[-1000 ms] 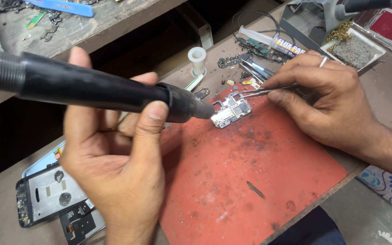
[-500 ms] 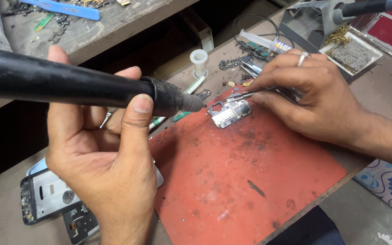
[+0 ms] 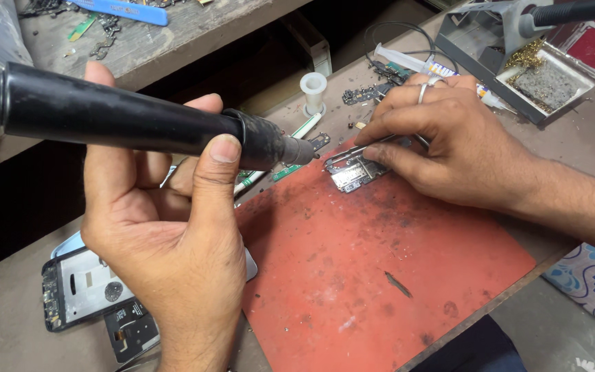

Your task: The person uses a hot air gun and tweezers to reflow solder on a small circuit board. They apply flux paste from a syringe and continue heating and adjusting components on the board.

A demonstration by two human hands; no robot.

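Observation:
My left hand (image 3: 166,234) grips a long black hot-air wand (image 3: 139,124), its metal nozzle pointing right at a small phone circuit board (image 3: 354,171). The board lies at the top edge of a worn red mat (image 3: 366,275). My right hand (image 3: 449,145), a ring on one finger, holds thin metal tweezers (image 3: 366,148) whose tips touch the board. The nozzle tip hangs a short way left of the board, not touching it.
A white phone frame (image 3: 77,286) and a dark phone part (image 3: 129,331) lie at lower left, partly under my left hand. A white spool (image 3: 313,88), a syringe (image 3: 408,60) and small board pieces sit behind the mat. A soldering stand with brass wool (image 3: 538,76) stands at the back right.
The view has shifted, so the board and mat sit further left and lower. My right hand has closed in over the board with the tweezers; the wand stays aimed at it.

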